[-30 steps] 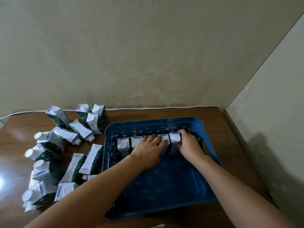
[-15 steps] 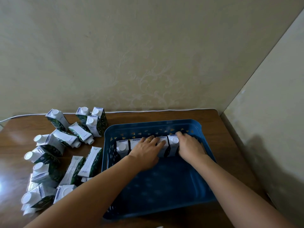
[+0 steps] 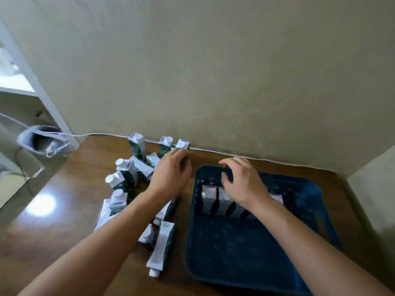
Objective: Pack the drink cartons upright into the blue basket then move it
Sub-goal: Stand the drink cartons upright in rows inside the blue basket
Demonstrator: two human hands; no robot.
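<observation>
Your left hand (image 3: 171, 176) is out over the loose drink cartons (image 3: 130, 178) at about ten o'clock from the blue basket (image 3: 252, 242), fingers spread and relaxed, gripping nothing; its fingertips reach the upright cartons near the wall at twelve o'clock of the pile. Your right hand (image 3: 241, 180) hovers over the far left corner of the basket, fingers loosely curled and apart, holding nothing.

The basket sits on the wooden tabletop (image 3: 64, 210) at your three o'clock side. Inside it, a row of cartons (image 3: 215, 199) stands upright along the far wall, partly hidden under your right wrist; the near part of the basket floor is bare blue.

The loose cartons lie to the basket's nine o'clock: some upright with white caps showing, others on their sides. One long carton (image 3: 161, 248) lies flat just beside the basket's left wall, cap toward you. A white cable (image 3: 213, 151) runs along the tabletop's far edge against the wall.
</observation>
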